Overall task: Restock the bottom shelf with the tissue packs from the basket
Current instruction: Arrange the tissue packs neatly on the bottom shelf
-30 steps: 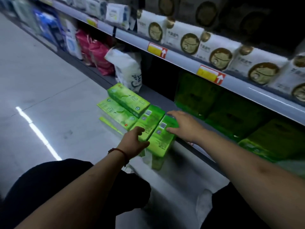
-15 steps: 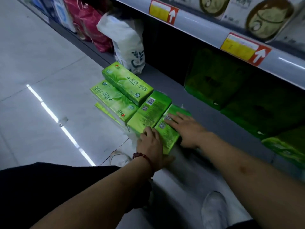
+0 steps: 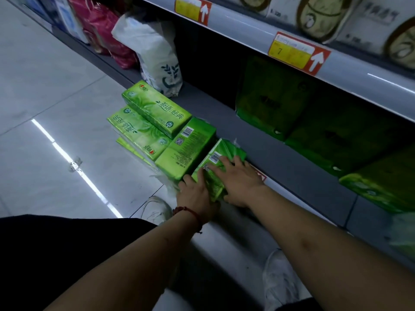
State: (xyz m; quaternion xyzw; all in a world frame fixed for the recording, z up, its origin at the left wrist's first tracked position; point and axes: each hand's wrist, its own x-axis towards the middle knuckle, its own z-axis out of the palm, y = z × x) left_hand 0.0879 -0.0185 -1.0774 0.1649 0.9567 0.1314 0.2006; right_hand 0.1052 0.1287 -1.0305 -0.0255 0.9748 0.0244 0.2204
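The pale tiled floor (image 3: pixel 56 90) is seen across the left of the view, crossed by a bright reflected strip of light. The grey bottom shelf (image 3: pixel 292 173) is run diagonally from upper left to lower right, and large green bagged packs (image 3: pixel 274 102) are stood in its shadowed back part, with more of them ranged to the right. Above, the upper shelf rail (image 3: pixel 247 30) is fitted with a yellow and red price tag (image 3: pixel 298 53) marked with an arrow, and white packs with round brown emblems (image 3: pixel 323 14) are lined on top. Further left on the bottom shelf a white bag printed with a leaf sprig (image 3: pixel 157 59) is stood beside pink packs (image 3: pixel 107 32). At the shelf's front edge a cluster of green tissue packs (image 3: pixel 157 113) is stacked partly over the floor; no basket can be made out around them. The nearest barcoded tissue pack (image 3: pixel 215 173) is laid against the shelf lip and is gripped from both sides. The right hand (image 3: pixel 240 182) is laid flat on its top with the fingers spread. The left hand (image 3: pixel 197 196), a red cord bracelet (image 3: pixel 190 213) at its wrist, is pressed to the pack's near end, fingers curled on it. A white shoe (image 3: pixel 157 208) is seen beneath the left wrist.
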